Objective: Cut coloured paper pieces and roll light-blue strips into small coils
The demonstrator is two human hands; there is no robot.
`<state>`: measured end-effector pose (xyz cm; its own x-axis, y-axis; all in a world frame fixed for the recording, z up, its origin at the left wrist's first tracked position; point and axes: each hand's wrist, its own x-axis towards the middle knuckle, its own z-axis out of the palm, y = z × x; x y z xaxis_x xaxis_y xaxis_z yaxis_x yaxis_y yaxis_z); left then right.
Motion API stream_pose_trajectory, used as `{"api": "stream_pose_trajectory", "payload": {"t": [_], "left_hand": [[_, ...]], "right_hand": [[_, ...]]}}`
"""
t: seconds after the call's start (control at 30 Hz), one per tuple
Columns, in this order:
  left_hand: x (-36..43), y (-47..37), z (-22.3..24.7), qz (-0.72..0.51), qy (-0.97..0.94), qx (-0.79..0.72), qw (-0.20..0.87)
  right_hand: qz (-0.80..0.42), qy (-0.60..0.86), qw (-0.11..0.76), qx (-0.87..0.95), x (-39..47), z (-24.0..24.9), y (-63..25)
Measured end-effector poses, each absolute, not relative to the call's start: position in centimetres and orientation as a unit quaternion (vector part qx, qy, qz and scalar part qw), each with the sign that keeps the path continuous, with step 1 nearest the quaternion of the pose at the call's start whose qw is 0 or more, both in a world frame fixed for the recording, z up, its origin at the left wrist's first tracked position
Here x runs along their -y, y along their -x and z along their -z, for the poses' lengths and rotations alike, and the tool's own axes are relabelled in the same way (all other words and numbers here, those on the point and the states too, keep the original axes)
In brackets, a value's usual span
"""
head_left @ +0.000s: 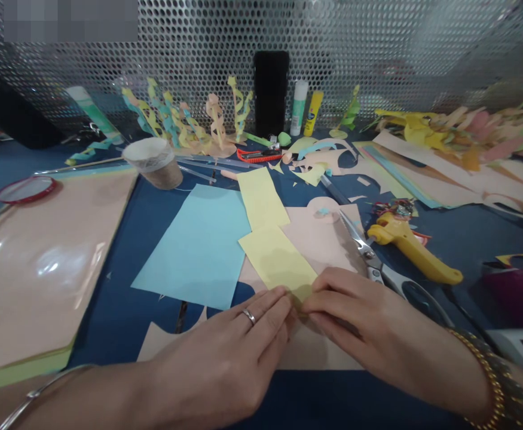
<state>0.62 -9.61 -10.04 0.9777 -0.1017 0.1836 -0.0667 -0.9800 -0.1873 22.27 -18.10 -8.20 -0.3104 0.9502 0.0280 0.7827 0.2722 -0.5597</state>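
Note:
A yellow paper piece lies over pink paper in front of me, its near end between my two hands. My left hand is closed at that edge, fingers pressed together, a ring on one of them. From the other side, my right hand pinches the same end. Just beyond lies a second yellow paper piece, touching the first. To the left is a blue paper sheet. Scissors rest to the right, close to my right hand.
A yellow glue gun lies at right. Behind stand a paper cup, a phone, glue sticks and curled paper ornaments. A red cutter lies among scraps. Wrapped pink paper covers the left.

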Motion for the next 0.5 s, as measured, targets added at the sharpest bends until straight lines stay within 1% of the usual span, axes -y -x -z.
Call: {"api": "stream_pose_trajectory", "payload": {"t": [0.3,0.5], "left_hand": [[9.63,-0.84,9.92,0.099,0.989,-0.078,0.076],[10.02,-1.06,9.91,0.125,0.989,-0.045,0.070]], "right_hand": [[-0.234,0.551,0.193,0.777,18.09,8.40,-22.56],[-0.222,0.551,0.206,0.778,18.15,8.49,-22.43]]}}
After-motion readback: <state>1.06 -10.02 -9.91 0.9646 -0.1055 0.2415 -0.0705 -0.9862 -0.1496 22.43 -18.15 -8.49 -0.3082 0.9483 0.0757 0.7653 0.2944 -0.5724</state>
